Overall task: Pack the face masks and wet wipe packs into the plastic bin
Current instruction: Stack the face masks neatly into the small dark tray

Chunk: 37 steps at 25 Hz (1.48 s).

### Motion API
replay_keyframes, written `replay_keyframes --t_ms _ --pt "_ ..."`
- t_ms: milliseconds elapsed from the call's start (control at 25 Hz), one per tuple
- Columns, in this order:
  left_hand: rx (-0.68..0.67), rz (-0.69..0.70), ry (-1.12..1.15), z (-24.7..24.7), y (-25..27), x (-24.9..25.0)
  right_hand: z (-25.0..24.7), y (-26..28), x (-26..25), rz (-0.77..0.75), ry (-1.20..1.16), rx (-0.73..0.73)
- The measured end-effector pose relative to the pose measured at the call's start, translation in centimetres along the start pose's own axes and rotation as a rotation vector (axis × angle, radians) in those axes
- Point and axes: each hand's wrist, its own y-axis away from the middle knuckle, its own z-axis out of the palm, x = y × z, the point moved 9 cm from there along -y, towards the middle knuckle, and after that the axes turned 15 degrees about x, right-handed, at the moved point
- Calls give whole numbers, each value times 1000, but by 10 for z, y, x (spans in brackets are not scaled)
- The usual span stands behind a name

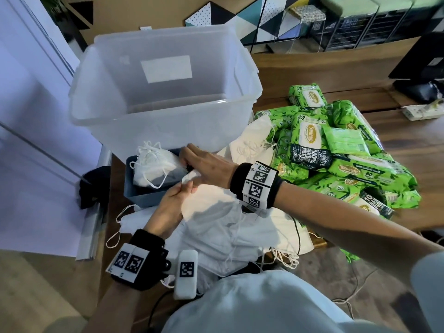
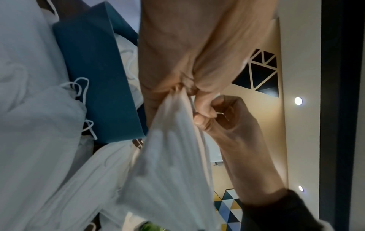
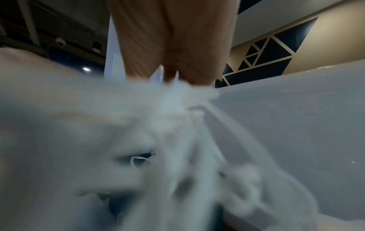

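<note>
The clear plastic bin (image 1: 153, 109) stands at the back of the table. In front of it, a small blue box (image 1: 144, 195) holds a bundle of white face masks (image 1: 151, 167). My left hand (image 1: 182, 188) pinches the edge of a white face mask (image 1: 189, 176). My right hand (image 1: 189, 162) reaches across above it, fingers curled on the same mask by the box. The left wrist view shows the left hand (image 2: 205, 112) and right hand (image 2: 183, 87) both pinching that mask (image 2: 173, 156). In the blurred right wrist view, the right hand (image 3: 173, 75) touches white masks (image 3: 138, 125). Green wet wipe packs (image 1: 336, 152) are heaped to the right.
More white masks (image 1: 216, 229) lie piled on the table near me. A white power strip (image 1: 422, 111) and a black monitor base (image 1: 422, 87) sit at the far right. The table's left edge runs beside the blue box (image 2: 94, 78).
</note>
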Motion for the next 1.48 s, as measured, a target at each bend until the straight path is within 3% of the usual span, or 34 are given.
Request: replay_keyframes --t_ms 80,160,280,400,520,600,680,840,920,1040,1120,1280,1360,1480 --pt "-57 4 56 -4 0 6 -16 1 -3 -72 52 128" --pt "-95 23 73 -16 -4 13 -36 8 3 -59 -62 241" --pt "58 -18 108 -65 -20 10 -56 37 45 144 -187 310" --pt "204 -103 262 -119 -31 -3 -29 89 90 362 -58 17" --pt "284 -150 452 -153 -27 -13 8 139 93 376 162 -342" --pt "281 -169 483 -157 -23 -20 31 159 89 298 317 -452" --pt "271 -184 424 -151 -20 -28 52 166 88 286 329 -466" --pt "301 -145 295 -131 -17 -32 58 148 104 332 302 -383" --pt "305 -122 289 -122 -15 -28 38 136 128 459 260 -232" --pt "299 -123 329 -115 -13 -25 7 114 166 520 429 13" --pt "297 -123 333 -111 -10 -24 10 95 173 430 541 -10" --pt "291 -123 327 -105 -9 -23 46 59 158 46 749 -316" --pt "303 -109 315 -105 -8 -24 43 47 158 21 764 -366" --pt "316 -100 311 -111 -8 -25 -8 24 150 173 405 -139"
